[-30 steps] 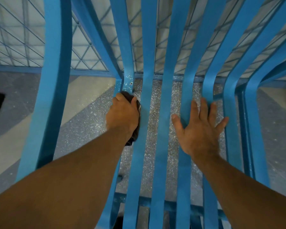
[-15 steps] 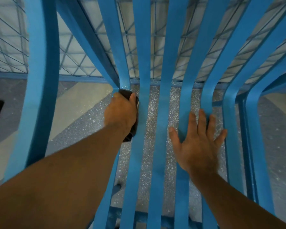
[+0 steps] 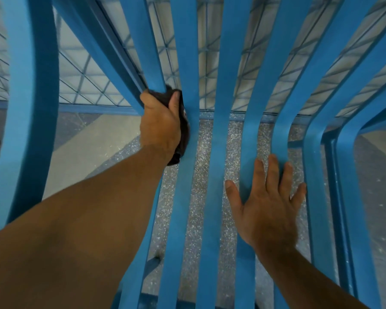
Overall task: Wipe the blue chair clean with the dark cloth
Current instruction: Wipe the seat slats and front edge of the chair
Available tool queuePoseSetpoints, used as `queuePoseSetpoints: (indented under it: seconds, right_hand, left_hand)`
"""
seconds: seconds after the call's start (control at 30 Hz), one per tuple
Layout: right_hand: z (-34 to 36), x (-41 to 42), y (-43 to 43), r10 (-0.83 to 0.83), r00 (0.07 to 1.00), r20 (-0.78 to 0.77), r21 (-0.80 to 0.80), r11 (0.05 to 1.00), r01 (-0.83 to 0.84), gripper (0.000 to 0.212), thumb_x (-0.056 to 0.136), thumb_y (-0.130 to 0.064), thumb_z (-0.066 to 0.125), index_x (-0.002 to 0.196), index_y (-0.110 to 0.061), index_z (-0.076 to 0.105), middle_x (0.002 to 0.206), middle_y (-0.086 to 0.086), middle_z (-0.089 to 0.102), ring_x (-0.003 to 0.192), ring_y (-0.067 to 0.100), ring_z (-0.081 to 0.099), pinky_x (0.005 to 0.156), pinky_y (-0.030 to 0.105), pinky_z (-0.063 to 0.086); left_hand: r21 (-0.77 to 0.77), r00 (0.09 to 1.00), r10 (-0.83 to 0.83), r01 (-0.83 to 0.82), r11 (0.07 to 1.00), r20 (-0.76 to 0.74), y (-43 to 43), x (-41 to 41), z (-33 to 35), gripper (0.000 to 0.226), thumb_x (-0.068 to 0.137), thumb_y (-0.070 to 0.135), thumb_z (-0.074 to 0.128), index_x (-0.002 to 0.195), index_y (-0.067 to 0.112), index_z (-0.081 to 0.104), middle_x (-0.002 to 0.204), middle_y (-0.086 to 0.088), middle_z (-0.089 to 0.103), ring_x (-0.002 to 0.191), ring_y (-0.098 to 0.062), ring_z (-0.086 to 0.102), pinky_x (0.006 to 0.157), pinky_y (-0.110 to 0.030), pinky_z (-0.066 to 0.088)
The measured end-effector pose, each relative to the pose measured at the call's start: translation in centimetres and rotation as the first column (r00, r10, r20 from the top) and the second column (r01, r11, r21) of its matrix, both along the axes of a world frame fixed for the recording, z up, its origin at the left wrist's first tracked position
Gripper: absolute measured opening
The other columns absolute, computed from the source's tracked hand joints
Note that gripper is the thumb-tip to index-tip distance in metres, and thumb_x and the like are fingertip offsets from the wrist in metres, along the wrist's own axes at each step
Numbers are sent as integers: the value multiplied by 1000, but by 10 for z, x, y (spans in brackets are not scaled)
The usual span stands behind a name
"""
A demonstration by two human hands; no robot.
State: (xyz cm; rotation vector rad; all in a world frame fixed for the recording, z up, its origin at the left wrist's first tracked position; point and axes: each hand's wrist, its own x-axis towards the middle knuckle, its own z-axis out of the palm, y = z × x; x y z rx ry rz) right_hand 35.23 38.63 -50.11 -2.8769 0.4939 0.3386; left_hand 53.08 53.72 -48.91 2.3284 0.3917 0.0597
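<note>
Blue slatted plastic chair (image 3: 227,90), wipe in progress: left hand (image 3: 160,123) closed around dark crumpled cloth (image 3: 183,139) on a left slat at the seat-back bend; right hand (image 3: 268,204) flat, open, empty, bracing seat slats; risk: bunched cloth snagging between slats or skipping the bend.

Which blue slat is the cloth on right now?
The slat gripped by the left hand, with the dark cloth wrapped around it; the other slats have no cloth.

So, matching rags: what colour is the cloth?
Dark brown, nearly black cloth, in the head view.
</note>
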Motion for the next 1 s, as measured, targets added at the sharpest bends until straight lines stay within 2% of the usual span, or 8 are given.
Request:
queuePoseSetpoints:
  seconds: [0.1, 0.23, 0.43, 0.6, 0.73, 0.83, 0.9, 1.0]
  right_hand:
    - [2, 0, 0, -7, 1000, -15, 10, 1000, 7, 87, 89, -75, 8, 154, -18, 12, 163, 9, 5, 148, 34, -7, 115, 63, 3]
    - [5, 1, 0, -3, 1000, -28, 17, 1000, 3, 88, 89, -75, 5, 155, -18, 9, 163, 8, 3, 148, 33, -8, 115, 64, 5]
    - [3, 2, 1, -8, 999, -40, 6, 1000, 8, 88, 89, -75, 7, 154, -16, 13, 162, 10, 8, 149, 35, -3, 115, 64, 7]
    - [1, 1, 0, -1, 999, -37, -4, 1000, 1, 88, 89, -75, 7, 154, -16, 14, 162, 10, 9, 148, 35, -2, 115, 63, 9]
    - [0, 2, 2, -10, 1000, -21, -10, 1000, 10, 86, 91, -73, 12, 152, -13, 23, 160, 12, 19, 148, 38, 6, 114, 64, 12]
    - [-2, 2, 1, 3, 999, -32, -7, 1000, -3, 87, 90, -74, 10, 153, -14, 20, 161, 11, 14, 148, 37, 2, 115, 61, 7]
    - [-2, 1, 0, 7, 1000, -28, -13, 1000, -7, 88, 90, -74, 10, 153, -14, 19, 162, 11, 13, 148, 37, 3, 115, 62, 8]
    - [-1, 2, 0, 1, 999, -36, -11, 1000, -1, 88, 90, -74, 11, 153, -13, 21, 161, 12, 15, 148, 38, 5, 114, 63, 11]
  left_hand:
    - [147, 954, 4, 42, 988, -300, 4, -13, 1, 47, 96, 59, 37, 114, 15, 34, 84, 2, 48, 77, -21, 46, 66, -33, 35]
    - [224, 916, 25, 71, 972, -399, 12, -27, -2, 57, 94, 62, 36, 121, 12, 44, 96, -4, 53, 84, -23, 47, 73, -35, 37]
    - [245, 972, 77, -21, 969, -222, 9, -31, -5, 51, 97, 61, 20, 108, 19, 47, 107, -7, 62, 93, -30, 57, 73, -38, 38]
    - [-54, 996, 42, -38, 998, 84, -1, 3, 1, 33, 100, 43, 38, 114, 13, 40, 98, 1, 54, 88, -19, 52, 71, -23, 34]
    - [-195, 928, 109, -40, 980, 356, -5, 21, 10, 39, 99, 25, 46, 128, 0, 40, 102, 4, 51, 89, -9, 47, 69, -1, 31]
    - [-242, 845, 174, -54, 969, 505, -10, 41, 29, 48, 97, 34, 42, 128, -3, 42, 108, -4, 59, 95, -15, 55, 81, -10, 41]
    - [-219, 817, 175, -61, 974, 549, -10, 47, 35, 56, 95, 39, 40, 131, -4, 42, 115, -9, 61, 102, -18, 58, 85, -17, 43]
    - [-176, 848, 127, -41, 984, 515, -9, 42, 31, 50, 97, 35, 45, 131, -1, 41, 112, 0, 58, 96, -7, 54, 78, -8, 38]
